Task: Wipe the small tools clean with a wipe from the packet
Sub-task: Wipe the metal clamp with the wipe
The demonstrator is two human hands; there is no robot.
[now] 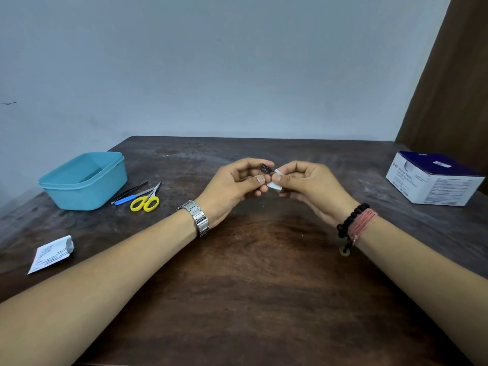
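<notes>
Left hand [237,180] pinching small metal tool [264,169], right hand [303,180] pinching wipe [274,184], tool's axis unclear

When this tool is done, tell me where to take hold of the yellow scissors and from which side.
Grip the yellow scissors at their yellow loops, coming from the near side with the left hand. The loops face you; the blades point away toward the far right, and other tools lie close on the left.
</notes>
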